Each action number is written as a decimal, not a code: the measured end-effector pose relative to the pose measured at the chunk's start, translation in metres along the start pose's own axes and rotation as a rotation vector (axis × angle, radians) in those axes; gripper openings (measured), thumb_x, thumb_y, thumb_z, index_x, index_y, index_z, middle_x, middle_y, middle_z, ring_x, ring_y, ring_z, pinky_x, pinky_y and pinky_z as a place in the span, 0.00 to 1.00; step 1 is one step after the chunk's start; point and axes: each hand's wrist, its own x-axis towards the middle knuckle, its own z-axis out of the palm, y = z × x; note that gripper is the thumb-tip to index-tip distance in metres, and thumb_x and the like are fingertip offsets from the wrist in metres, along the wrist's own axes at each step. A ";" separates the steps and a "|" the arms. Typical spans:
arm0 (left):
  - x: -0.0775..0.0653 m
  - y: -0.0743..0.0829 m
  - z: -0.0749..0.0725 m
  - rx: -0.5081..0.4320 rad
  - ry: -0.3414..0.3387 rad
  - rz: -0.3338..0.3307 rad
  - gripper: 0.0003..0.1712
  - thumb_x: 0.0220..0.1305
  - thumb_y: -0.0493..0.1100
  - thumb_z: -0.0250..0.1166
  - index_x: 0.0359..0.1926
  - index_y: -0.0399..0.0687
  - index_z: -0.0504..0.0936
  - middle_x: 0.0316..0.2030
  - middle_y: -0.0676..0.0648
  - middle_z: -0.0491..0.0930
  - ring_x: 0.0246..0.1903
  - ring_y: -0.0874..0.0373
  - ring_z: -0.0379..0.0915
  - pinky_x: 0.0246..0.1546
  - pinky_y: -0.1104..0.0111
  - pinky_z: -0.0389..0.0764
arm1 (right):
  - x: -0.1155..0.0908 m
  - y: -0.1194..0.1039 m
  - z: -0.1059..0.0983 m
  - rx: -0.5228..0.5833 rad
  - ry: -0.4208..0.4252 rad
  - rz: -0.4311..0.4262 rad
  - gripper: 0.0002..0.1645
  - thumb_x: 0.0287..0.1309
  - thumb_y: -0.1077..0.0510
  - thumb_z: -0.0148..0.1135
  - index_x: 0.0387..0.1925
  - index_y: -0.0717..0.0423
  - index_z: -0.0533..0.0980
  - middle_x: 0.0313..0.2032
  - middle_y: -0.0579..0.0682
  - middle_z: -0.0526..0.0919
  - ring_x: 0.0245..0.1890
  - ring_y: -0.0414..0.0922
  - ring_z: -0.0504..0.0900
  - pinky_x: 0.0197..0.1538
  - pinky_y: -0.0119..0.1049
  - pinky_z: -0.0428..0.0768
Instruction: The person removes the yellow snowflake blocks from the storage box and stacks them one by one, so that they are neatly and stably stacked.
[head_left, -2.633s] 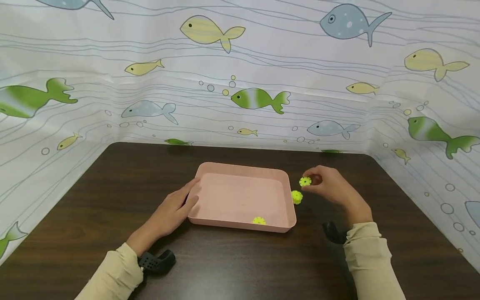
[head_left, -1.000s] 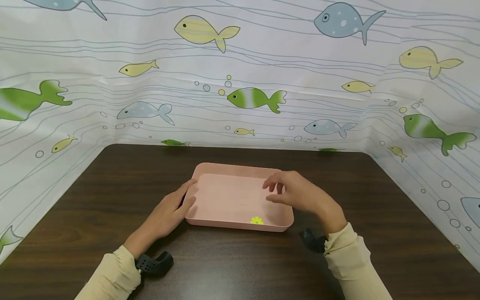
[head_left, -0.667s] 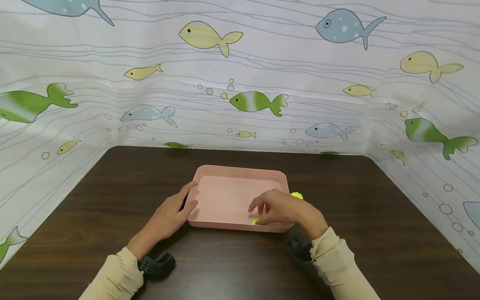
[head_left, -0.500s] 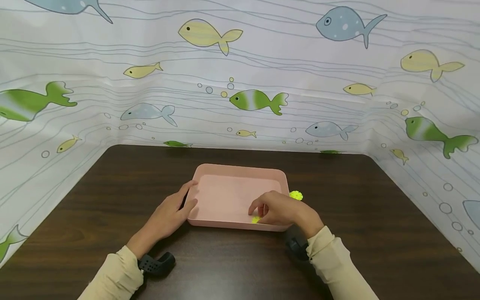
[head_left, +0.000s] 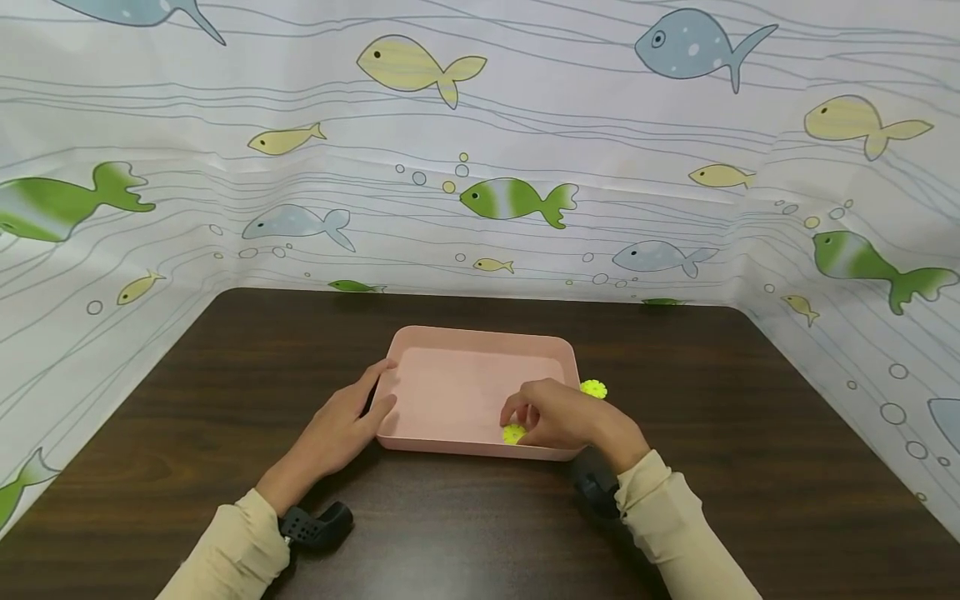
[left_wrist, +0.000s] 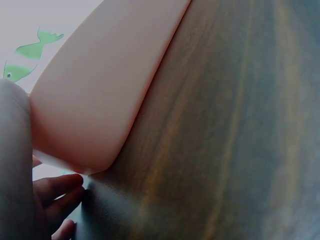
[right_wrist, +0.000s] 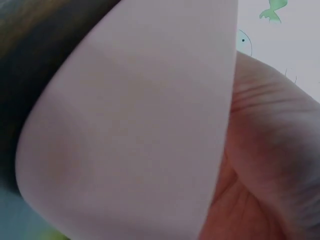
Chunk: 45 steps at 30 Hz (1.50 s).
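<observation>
A shallow pink tray (head_left: 465, 392) lies on the table. My left hand (head_left: 341, 425) holds its left side, the thumb over the rim; in the left wrist view several fingertips (left_wrist: 67, 185) show at the tray's outer wall (left_wrist: 105, 90). My right hand (head_left: 558, 417) reaches over the front right of the tray and pinches a yellow notched plastic disc (head_left: 513, 433), partly hidden by thumb and fingers. In the right wrist view the tray's wall (right_wrist: 135, 120) covers the fingertips of the right hand (right_wrist: 265, 150).
Against the tray's outer right side lie more yellow notched discs (head_left: 594, 389), partly behind my right hand. The dark wooden table (head_left: 465, 533) extends around the tray. A white fish-print curtain (head_left: 405, 150) stands behind and along both sides.
My right hand first held a disc right of the tray, then came in over it with loose fingers and moved down to the disc at the front, now pinched. My left hand stays put.
</observation>
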 end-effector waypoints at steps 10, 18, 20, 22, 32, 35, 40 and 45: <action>0.000 -0.001 0.001 -0.009 -0.001 0.006 0.32 0.82 0.54 0.48 0.78 0.46 0.61 0.72 0.35 0.69 0.68 0.36 0.69 0.64 0.37 0.69 | 0.002 0.001 0.000 -0.023 0.028 0.049 0.10 0.56 0.63 0.78 0.39 0.56 0.85 0.34 0.45 0.83 0.34 0.43 0.78 0.41 0.34 0.83; 0.001 0.001 0.001 -0.013 0.000 0.003 0.31 0.82 0.54 0.48 0.78 0.47 0.61 0.71 0.35 0.70 0.67 0.36 0.70 0.63 0.36 0.70 | -0.001 0.001 -0.002 -0.020 0.042 0.076 0.08 0.55 0.64 0.77 0.36 0.56 0.85 0.30 0.45 0.79 0.31 0.42 0.75 0.36 0.32 0.80; 0.001 0.001 0.001 -0.014 -0.001 0.002 0.31 0.82 0.53 0.49 0.78 0.47 0.61 0.71 0.35 0.70 0.67 0.35 0.70 0.63 0.36 0.69 | -0.001 0.001 -0.002 -0.022 0.041 0.077 0.08 0.55 0.64 0.77 0.36 0.57 0.84 0.29 0.45 0.78 0.30 0.42 0.75 0.36 0.33 0.79; 0.000 0.002 0.001 -0.010 -0.001 0.003 0.31 0.82 0.53 0.49 0.78 0.47 0.61 0.71 0.35 0.70 0.67 0.35 0.70 0.63 0.36 0.69 | -0.001 0.002 -0.002 -0.029 0.037 0.080 0.09 0.55 0.64 0.77 0.36 0.56 0.83 0.29 0.45 0.77 0.31 0.42 0.74 0.36 0.33 0.79; -0.001 0.002 0.001 -0.010 0.004 0.007 0.30 0.82 0.51 0.50 0.78 0.48 0.61 0.71 0.36 0.70 0.68 0.35 0.69 0.63 0.36 0.69 | 0.001 0.004 -0.001 -0.069 0.048 0.114 0.13 0.55 0.60 0.79 0.35 0.54 0.79 0.33 0.45 0.80 0.33 0.41 0.77 0.42 0.34 0.81; -0.001 0.002 0.000 -0.013 0.007 0.008 0.30 0.82 0.51 0.50 0.78 0.48 0.61 0.71 0.36 0.70 0.68 0.35 0.69 0.64 0.36 0.69 | 0.001 0.003 0.000 -0.074 0.062 0.101 0.13 0.54 0.61 0.78 0.36 0.53 0.79 0.34 0.46 0.79 0.34 0.42 0.77 0.41 0.34 0.81; -0.001 0.001 0.001 -0.009 0.009 0.010 0.30 0.82 0.52 0.49 0.78 0.48 0.62 0.71 0.35 0.70 0.67 0.35 0.69 0.63 0.36 0.69 | 0.001 0.000 0.000 -0.068 0.082 0.104 0.11 0.53 0.66 0.74 0.35 0.53 0.81 0.31 0.45 0.76 0.32 0.42 0.75 0.36 0.34 0.79; 0.000 0.000 0.001 -0.007 0.010 0.016 0.30 0.82 0.52 0.49 0.78 0.48 0.62 0.71 0.35 0.70 0.67 0.35 0.69 0.63 0.36 0.69 | -0.001 0.001 -0.006 -0.058 0.084 0.053 0.08 0.52 0.71 0.68 0.28 0.55 0.84 0.18 0.42 0.67 0.23 0.39 0.67 0.26 0.30 0.68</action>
